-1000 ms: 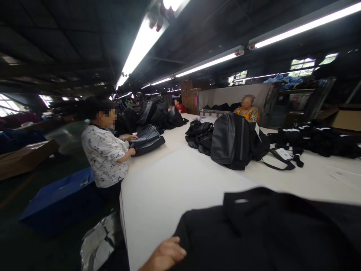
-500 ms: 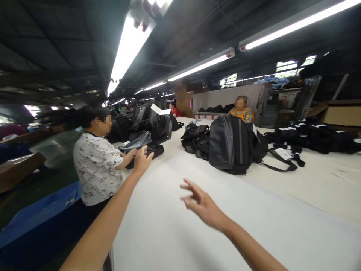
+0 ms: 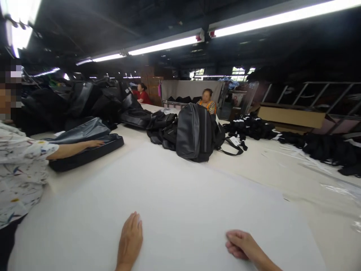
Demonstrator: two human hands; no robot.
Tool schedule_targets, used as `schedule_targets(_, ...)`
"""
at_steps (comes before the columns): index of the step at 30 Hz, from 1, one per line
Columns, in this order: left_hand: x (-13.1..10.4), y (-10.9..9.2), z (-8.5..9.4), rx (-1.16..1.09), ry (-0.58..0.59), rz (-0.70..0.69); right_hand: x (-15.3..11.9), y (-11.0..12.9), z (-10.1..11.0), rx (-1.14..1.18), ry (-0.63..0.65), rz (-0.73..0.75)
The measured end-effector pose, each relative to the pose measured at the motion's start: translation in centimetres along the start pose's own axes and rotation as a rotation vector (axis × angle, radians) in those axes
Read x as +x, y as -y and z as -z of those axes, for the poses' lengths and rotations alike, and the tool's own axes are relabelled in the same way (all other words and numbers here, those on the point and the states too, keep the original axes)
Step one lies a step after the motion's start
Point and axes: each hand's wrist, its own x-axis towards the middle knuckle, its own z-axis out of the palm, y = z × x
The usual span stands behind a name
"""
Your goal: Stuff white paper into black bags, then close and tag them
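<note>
My left hand (image 3: 130,239) is low over the white sheet (image 3: 180,195) on the table. Its fingers point forward, stretched out, with nothing held. To the right, my right hand (image 3: 241,244) has its fingers curled in above the same sheet, and no object shows in it. Beyond both hands a black backpack (image 3: 194,131) stands upright on the table, its strap and a white tag lying to the right of it. On the left, a co-worker's hand (image 3: 94,143) reaches into an opened black bag (image 3: 87,154) with a grey lining.
More black bags (image 3: 81,99) are heaped at the far left. Small black pieces with white labels (image 3: 248,126) lie in a row along the right side. A cardboard box (image 3: 291,116) stands behind them. Two other people (image 3: 207,101) are at the table's far side.
My view has swung right. Both my hands have come down and closer to me; the right one has gone from spread fingers to curled. The co-worker's arm now stretches over the opened bag.
</note>
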Motion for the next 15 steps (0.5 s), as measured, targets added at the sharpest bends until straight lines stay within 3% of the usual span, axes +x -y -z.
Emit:
schedule_targets(4, 0.3, 0.5, -0.7, -0.002, -0.022, -0.024, 8.3, 10.7, -3.8, -0.17, -0.122, 0.342)
schedule_targets(9, -0.4, 1.0, -0.7, -0.068, 0.019, 0.051, 18.4, 26.1, -9.2, -0.379, -0.444, 0.612)
schedule_targets(12, -0.3, 0.4, -0.3, -0.062, 0.083, 0.093, 23.2, 32.5, -11.6, -0.436, -0.569, 0.615)
schedule_targets(15, 0.3, -0.4, 0.2, -0.018, 0.094, 0.11, 26.2, 35.5, -12.2, -0.45, -0.64, 0.476)
